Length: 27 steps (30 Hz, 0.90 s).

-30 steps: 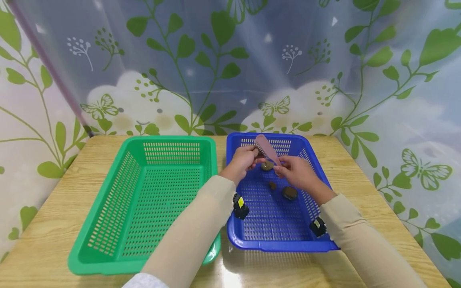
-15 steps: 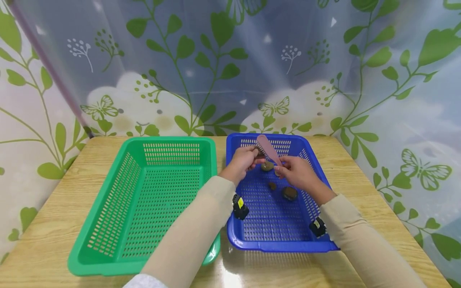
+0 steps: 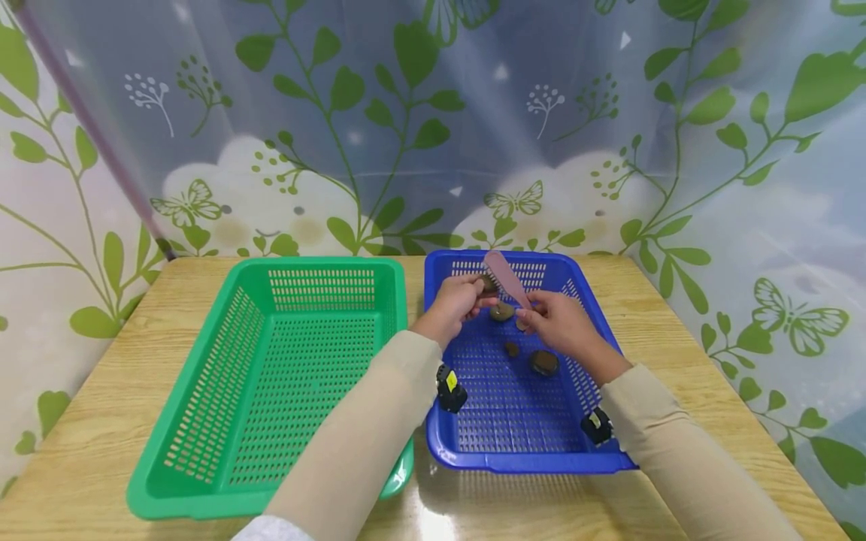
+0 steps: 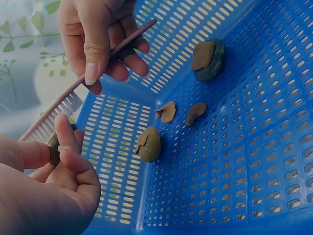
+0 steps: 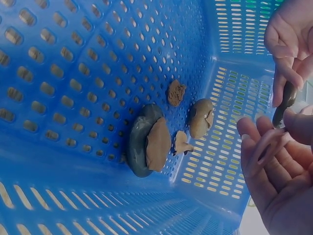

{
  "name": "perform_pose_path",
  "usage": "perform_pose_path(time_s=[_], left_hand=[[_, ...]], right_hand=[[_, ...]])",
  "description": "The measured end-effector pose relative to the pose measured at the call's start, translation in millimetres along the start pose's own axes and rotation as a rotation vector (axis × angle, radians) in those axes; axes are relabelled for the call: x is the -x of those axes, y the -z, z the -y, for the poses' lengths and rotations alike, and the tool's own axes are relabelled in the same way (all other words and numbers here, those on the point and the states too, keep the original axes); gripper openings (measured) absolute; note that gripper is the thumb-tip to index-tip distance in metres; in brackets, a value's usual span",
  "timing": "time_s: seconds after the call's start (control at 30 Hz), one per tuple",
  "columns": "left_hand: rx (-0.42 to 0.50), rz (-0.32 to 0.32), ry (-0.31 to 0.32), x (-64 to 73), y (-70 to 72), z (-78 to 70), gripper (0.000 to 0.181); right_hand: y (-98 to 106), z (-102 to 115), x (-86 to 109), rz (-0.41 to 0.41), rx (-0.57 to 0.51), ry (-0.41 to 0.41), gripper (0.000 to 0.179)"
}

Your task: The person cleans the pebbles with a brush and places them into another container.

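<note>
Over the far part of the blue basket (image 3: 528,462), my left hand (image 3: 456,306) pinches a dark stone (image 5: 285,104) between thumb and fingers. My right hand (image 3: 560,323) grips the handle of a pink brush (image 3: 506,278), whose white bristles (image 4: 68,105) face the stone and reach close to it. Below, on the basket floor, lie an olive stone (image 4: 151,143) with a brown flake on it and a larger dark green stone (image 4: 219,68) topped by a flat brown piece (image 4: 201,55). Two small brown pieces, one curled (image 4: 196,113) and one flatter (image 4: 168,111), lie near them.
A green basket (image 3: 152,443) of similar shape stands to the left, close beside the blue one. Both sit on a wooden table (image 3: 88,398). A curtain (image 3: 433,135) printed with leaves hangs right behind the table. Small black devices are on both wrists.
The brush has shifted slightly right along with the right hand's fingers. The stone in the left hand has turned, so more of it shows. Items on the basket floor stay put.
</note>
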<state>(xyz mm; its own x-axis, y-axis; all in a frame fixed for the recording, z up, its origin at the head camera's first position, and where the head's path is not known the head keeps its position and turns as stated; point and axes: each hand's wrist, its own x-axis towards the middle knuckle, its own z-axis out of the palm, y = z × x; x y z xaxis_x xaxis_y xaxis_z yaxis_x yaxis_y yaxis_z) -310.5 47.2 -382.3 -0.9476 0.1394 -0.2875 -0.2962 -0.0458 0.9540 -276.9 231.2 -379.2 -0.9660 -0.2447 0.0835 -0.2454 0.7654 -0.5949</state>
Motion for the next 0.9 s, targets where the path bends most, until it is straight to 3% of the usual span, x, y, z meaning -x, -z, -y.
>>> perform_pose_path(time_s=[0.6,0.9], left_hand=[[0.009,-0.003,-0.006,2.4,0.5,-0.1,0.033],[0.005,0.001,-0.008,1.3,0.3,0.0,0.034]], right_hand=[[-2.1,2.5,0.5,0.018,0.041,0.076,0.029],[-1.1,-0.6,0.5,0.017,0.025,0.031,0.024]])
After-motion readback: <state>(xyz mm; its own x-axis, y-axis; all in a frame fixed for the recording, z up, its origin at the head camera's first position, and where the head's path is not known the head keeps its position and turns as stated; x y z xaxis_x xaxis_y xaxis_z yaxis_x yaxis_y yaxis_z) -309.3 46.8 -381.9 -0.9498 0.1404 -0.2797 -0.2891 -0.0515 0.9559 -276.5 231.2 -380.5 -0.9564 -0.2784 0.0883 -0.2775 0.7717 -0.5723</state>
